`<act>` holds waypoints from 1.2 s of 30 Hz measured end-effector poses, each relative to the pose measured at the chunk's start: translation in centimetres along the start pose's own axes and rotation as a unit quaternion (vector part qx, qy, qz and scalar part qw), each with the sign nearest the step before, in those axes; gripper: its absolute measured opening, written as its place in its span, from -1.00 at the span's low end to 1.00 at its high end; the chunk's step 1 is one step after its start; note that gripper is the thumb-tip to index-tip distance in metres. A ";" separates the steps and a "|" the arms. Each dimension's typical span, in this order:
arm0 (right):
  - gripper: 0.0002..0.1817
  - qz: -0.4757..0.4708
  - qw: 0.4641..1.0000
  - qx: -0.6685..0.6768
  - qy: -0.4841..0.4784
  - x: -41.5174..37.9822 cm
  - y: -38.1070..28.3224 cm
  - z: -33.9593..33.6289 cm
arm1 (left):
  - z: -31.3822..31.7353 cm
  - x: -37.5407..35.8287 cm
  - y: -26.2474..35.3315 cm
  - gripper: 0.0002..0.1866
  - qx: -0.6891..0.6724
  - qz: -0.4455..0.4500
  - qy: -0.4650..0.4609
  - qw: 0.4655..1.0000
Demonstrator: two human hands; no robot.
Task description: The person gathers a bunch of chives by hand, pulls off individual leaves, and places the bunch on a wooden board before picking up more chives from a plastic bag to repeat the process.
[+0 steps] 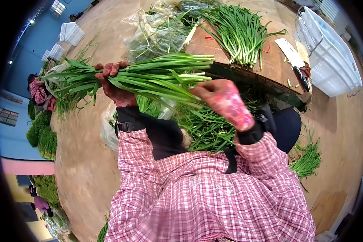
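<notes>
My left hand (115, 84), in a reddish patterned glove, is closed round a bundle of garlic chives (161, 76). The green leaves droop to the left of it, and the pale stems point right. At the lower edge of the stem ends, my right hand (224, 99) is closed in a pinch on chive stems; how many is hidden by the fingers. Below both hands lies a heap of loose chive leaves (214, 131). A pile of garlic chives (240, 36) rests on the wooden board (266, 66) ahead, with a wide-bladed knife (289, 52) at its right.
White plastic crates (331, 56) stand at the right. Clear plastic bags (157, 36) with greens lie ahead on the left. Another chive bunch (306, 159) is on the floor at my right. Co-workers (38, 90) sit far left beside stacked green bunches (42, 135).
</notes>
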State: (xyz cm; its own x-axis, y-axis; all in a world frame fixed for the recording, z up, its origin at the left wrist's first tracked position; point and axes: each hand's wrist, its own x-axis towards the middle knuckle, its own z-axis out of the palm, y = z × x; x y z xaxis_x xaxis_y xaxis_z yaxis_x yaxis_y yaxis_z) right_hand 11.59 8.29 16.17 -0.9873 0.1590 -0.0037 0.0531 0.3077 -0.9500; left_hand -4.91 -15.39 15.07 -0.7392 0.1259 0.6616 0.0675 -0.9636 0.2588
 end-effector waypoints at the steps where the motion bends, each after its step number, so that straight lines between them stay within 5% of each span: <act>1: -0.76 -0.014 0.999 0.014 -0.025 0.5 0.2 0.8 | 0.1 -0.1 -0.2 -0.76 0.001 -0.013 -0.015 1.000; 5: -0.78 -0.022 0.999 0.017 -0.020 0.9 1.9 1.6 | 0.0 -0.1 0.3 -0.78 -0.048 -0.024 -0.018 0.998; 7: -0.79 -0.024 0.986 -0.156 0.052 1.0 5.9 0.0 | -0.8 0.0 1.4 -0.78 -0.040 -0.009 -0.013 0.999; 8: -0.80 -0.016 0.933 -0.356 0.052 1.1 8.4 -1.5 | -1.0 0.1 1.9 -0.78 -0.031 -0.004 -0.012 0.999; 10: -0.77 -0.011 0.890 -0.451 0.066 0.8 12.0 -3.4 | -1.2 0.1 2.5 -0.79 -0.016 0.005 -0.009 1.000; 12: -0.74 -0.089 0.970 -0.167 0.155 0.3 11.4 -2.5 | -1.0 0.1 2.1 -0.77 -0.012 0.005 -0.013 1.000; 13: -0.70 -0.038 0.987 0.051 0.146 0.1 9.1 -1.6 | -0.8 0.0 2.0 -0.76 -0.009 0.002 -0.013 1.000; 17: -0.80 -0.147 0.972 -0.027 0.181 0.5 7.0 -0.2 | -0.7 -0.1 0.9 -0.74 -0.023 -0.005 -0.008 1.000; 18: -0.79 -0.018 0.988 0.094 0.117 0.0 5.8 0.1 | -0.6 -0.2 0.8 -0.74 -0.019 -0.007 -0.011 1.000; 25: -0.73 0.056 0.988 0.142 0.004 0.2 4.0 1.1 | -0.6 -0.5 0.3 -0.74 -0.010 -0.019 -0.007 1.000; 32: -0.66 -0.007 0.987 0.127 -0.096 -0.1 4.3 1.9 | 0.0 -0.6 -0.2 -0.76 -0.006 -0.018 0.012 1.000; 36: -0.72 -0.063 0.988 0.006 -0.140 0.0 4.3 1.8 | 0.6 -0.7 -0.2 -0.76 0.023 -0.017 0.021 0.999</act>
State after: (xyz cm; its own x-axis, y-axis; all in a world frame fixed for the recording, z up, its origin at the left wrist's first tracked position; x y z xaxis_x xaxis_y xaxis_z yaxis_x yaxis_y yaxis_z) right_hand 11.56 7.90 11.53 -0.9889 -0.1456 0.0299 -0.0726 0.2975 -0.9519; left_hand -4.06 -15.12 14.97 -0.7688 0.1466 0.6225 0.0727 -0.9470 0.3128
